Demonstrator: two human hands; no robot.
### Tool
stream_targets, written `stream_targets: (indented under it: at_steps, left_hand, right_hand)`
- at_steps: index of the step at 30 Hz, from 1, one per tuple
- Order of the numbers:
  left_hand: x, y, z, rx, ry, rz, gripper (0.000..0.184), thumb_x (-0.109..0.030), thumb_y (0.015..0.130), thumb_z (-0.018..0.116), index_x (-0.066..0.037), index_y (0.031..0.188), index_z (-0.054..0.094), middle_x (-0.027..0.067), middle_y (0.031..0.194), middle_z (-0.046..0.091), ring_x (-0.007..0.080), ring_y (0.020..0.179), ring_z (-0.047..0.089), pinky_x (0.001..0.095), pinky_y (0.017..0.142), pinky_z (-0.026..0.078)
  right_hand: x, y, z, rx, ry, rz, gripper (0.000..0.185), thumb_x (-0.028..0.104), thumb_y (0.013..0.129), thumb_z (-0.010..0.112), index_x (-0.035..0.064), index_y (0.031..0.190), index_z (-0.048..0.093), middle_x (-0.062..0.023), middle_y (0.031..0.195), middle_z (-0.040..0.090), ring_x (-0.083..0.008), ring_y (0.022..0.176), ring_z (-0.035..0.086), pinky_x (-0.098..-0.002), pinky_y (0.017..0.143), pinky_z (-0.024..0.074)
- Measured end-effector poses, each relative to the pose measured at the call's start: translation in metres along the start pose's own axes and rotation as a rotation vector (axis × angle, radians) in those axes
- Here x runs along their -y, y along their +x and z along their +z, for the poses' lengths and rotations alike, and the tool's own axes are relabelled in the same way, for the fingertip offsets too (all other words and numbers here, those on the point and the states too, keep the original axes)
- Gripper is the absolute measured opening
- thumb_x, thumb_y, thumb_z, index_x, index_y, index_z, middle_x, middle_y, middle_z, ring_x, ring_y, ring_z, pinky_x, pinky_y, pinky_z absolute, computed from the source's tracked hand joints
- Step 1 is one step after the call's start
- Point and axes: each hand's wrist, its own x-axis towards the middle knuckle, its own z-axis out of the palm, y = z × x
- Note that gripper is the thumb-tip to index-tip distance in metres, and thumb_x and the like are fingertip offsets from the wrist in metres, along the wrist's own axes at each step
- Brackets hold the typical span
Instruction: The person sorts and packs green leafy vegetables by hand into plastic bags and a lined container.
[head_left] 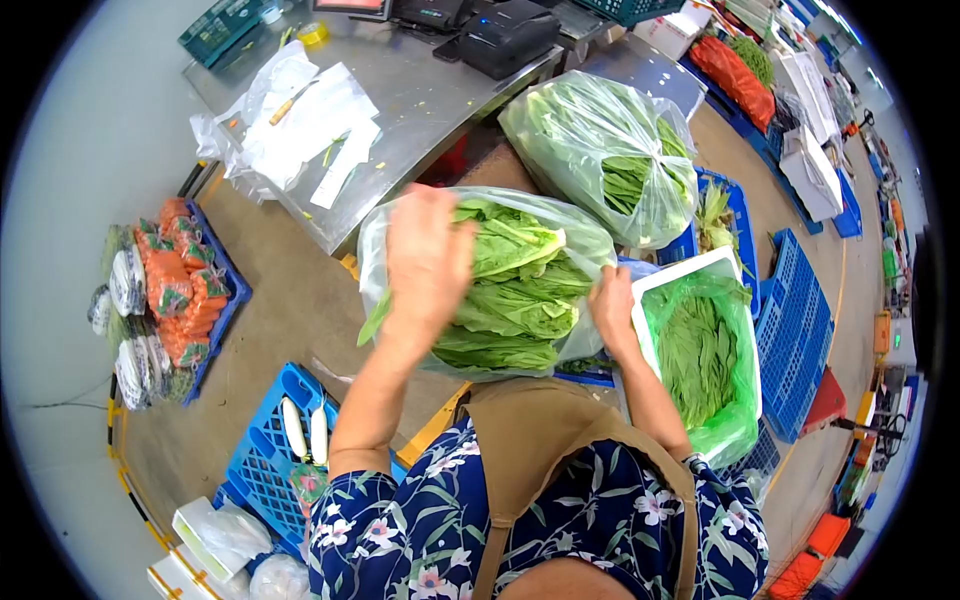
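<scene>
A clear plastic bag (590, 235) of leafy green heads (515, 295) lies open in front of my body. Over the left part of the leaves is my left hand (430, 262), smeared by motion, so its fingers cannot be made out. At the bag's right edge, my right hand (612, 305) is closed on the plastic. Just beyond is a second, tied bag of greens (610, 160). To the right of my right hand stands a white foam box (757, 385) lined with green plastic, with leafy greens (697, 360) inside.
A steel table (410, 100) at the upper left bears white paper (345, 110), a knife (290, 106) and black devices (508, 38). Blue crates (260, 450) stand at lower left and right. Bagged carrots (180, 290) lie on a blue pallet at far left.
</scene>
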Motion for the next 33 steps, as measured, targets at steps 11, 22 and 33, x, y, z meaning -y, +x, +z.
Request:
stream_targets:
  at_steps: [11,22,33]
  left_hand:
    - [0.042,-0.013,0.173,0.640,0.068,0.213,0.075,-0.058,0.078,0.060,-0.005,0.129,0.047,0.0194,0.117,0.058,0.0323,0.110,0.055,0.0462,0.096,0.040]
    - [0.092,-0.010,0.225,0.607,-0.032,0.227,0.060,-0.055,0.080,0.063,-0.003,0.109,0.064,0.0221,0.102,0.064,0.0396,0.091,0.061,0.0456,0.077,0.049]
    - [0.002,0.023,0.164,0.781,0.161,0.003,0.045,-0.041,0.089,0.061,-0.003,0.113,0.063,0.0245,0.097,0.065,0.0419,0.091,0.061,0.0459,0.078,0.046]
  right_hand:
    - [-0.007,0.079,-0.097,-0.170,1.079,0.226,0.013,0.001,0.074,0.054,-0.0041,0.076,0.066,-0.0077,0.064,0.062,-0.0138,0.053,0.055,-0.0263,0.050,0.0433]
    - [0.003,0.023,-0.075,-0.221,0.774,-0.013,0.017,0.009,0.077,0.060,0.0001,0.090,0.066,-0.0134,0.086,0.067,-0.0229,0.078,0.064,-0.0336,0.072,0.0506]
    - [-0.177,-0.090,-0.080,-0.119,0.764,0.312,0.048,0.022,0.082,0.065,-0.0003,0.122,0.054,-0.0202,0.117,0.057,-0.0307,0.106,0.057,-0.0388,0.091,0.0460]
